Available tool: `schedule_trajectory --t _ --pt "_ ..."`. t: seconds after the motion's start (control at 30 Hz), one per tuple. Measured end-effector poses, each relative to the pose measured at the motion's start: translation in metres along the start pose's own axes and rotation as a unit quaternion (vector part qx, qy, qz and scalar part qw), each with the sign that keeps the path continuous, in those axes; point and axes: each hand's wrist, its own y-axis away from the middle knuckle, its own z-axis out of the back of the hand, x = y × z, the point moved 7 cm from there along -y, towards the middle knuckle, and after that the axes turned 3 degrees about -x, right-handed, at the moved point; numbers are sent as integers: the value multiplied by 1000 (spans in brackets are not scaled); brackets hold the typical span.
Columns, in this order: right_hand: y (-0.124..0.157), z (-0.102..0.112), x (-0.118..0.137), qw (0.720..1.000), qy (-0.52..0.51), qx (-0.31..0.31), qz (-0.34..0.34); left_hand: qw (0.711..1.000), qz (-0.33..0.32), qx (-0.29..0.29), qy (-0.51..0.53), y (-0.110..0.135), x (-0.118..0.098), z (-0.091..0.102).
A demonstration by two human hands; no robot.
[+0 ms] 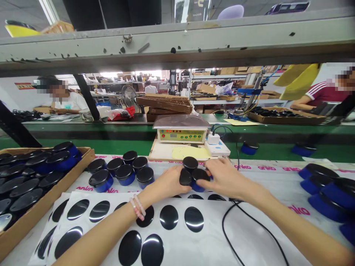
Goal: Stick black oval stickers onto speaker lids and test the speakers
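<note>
In the head view, my left hand is closed around a small round blue unit with a black top, tilted toward me. My right hand grips a second such unit right beside it, thumb over its top. Behind these two stands a third black-topped unit, close up against them. Below my hands lie white sheets bearing glossy black round stickers. A pink bead bracelet is on my left wrist.
Several like units stand left of my hands. A cardboard box of black discs and units is far left; stacked units are at right. A control box, a loose black cable and a green conveyor are nearby. Two people sit beyond.
</note>
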Motion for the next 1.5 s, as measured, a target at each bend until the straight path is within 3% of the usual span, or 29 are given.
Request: schedule_trajectory --t 0.1,0.27,0.37,0.47,0.63,0.8,0.93,1.0,1.1,1.2,1.37,1.5 --pt "3 -6 18 999 -19 4 36 999 22 -8 25 4 8 1" --pt "8 -6 2 999 -43 -17 28 997 28 -27 66 13 11 2" --pt "13 10 1 996 -83 -23 25 995 21 -68 77 12 0 7" --pt "18 32 15 989 -147 -28 9 992 9 -89 85 11 -21 15" --pt "20 43 30 946 -314 -22 -73 992 -3 -119 34 20 -55 30" --pt "20 36 31 892 -446 -9 -73 984 -75 -156 -31 31 -73 39" --pt "20 39 32 870 -487 -16 -74 975 -112 -183 -57 38 -78 41" --pt "20 40 31 875 -477 -22 -72 980 -108 -165 -38 35 -74 42" --pt "19 33 33 933 -356 -24 -36 994 -57 -81 50 21 -49 40" --pt "15 15 41 971 -240 -21 12 994 -17 -67 89 -2 -14 33" --pt "9 -3 53 979 -200 -24 44 993 -28 -65 97 -38 18 -1" --pt "6 17 39 973 -226 -56 13 985 -2 -142 103 -40 13 9"
